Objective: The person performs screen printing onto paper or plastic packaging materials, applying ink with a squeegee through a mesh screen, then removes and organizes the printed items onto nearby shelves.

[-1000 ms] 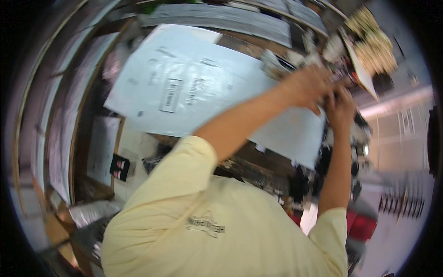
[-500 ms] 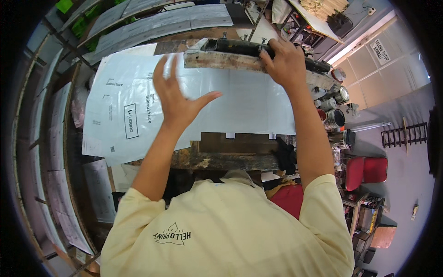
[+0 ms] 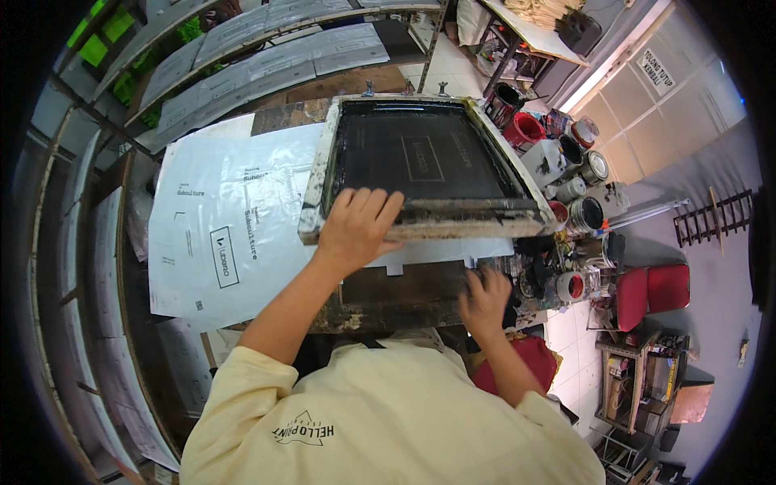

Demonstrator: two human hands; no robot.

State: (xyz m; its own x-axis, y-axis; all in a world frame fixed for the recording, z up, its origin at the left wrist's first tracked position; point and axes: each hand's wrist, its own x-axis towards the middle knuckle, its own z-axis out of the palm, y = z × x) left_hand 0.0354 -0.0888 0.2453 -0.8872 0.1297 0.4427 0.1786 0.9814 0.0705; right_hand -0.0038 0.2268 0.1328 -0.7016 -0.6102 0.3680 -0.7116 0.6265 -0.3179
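A screen-printing frame [image 3: 477, 217] with paint-stained wooden bars and dark mesh lies low over the table, its near bar toward me. My left hand [image 3: 360, 229] is closed round the left part of that bar, fingers over the top. Beneath the frame a pale sheet [image 3: 440, 250] shows only along its near edge. At the left lie printed white plastic sheets [image 3: 190, 255] with black lettering and a boxed design. My right hand [image 3: 487, 301] is off the frame, low by the table's near edge beside dark items; its fingers are blurred, and any hold is hidden.
Paint cans and tubs [image 3: 586, 212] crowd the table's right side, with an open red-rimmed one [image 3: 571, 285] nearer me. Racks of printed sheets [image 3: 283, 69] stand behind and at the left. A red chair [image 3: 651, 293] stands at the right.
The screen-printing frame has swung down from its raised position over the pale sheet. My left hand, open before, has taken its near bar. My right hand has let go and dropped toward me.
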